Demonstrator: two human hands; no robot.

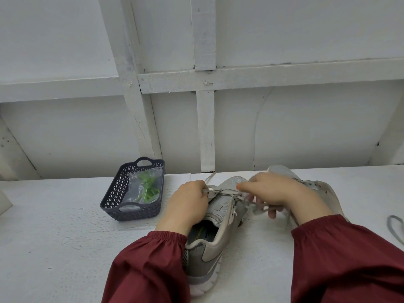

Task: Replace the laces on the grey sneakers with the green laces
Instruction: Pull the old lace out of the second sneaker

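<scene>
A grey sneaker point(215, 241) lies on the white table, heel toward me. My left hand point(188, 204) grips its left eyelet flap near the tongue. My right hand point(273, 191) pinches the grey lace point(258, 207), which still runs through the upper eyelets. A second grey sneaker point(323, 189) sits behind my right wrist, mostly hidden. The green laces point(147, 189) lie in a clear bag inside a dark basket point(113, 197) at the left.
A loose grey lace point(395, 230) lies at the table's right edge. A white panelled wall rises directly behind the table. Something white point(4, 204) shows at the far left edge.
</scene>
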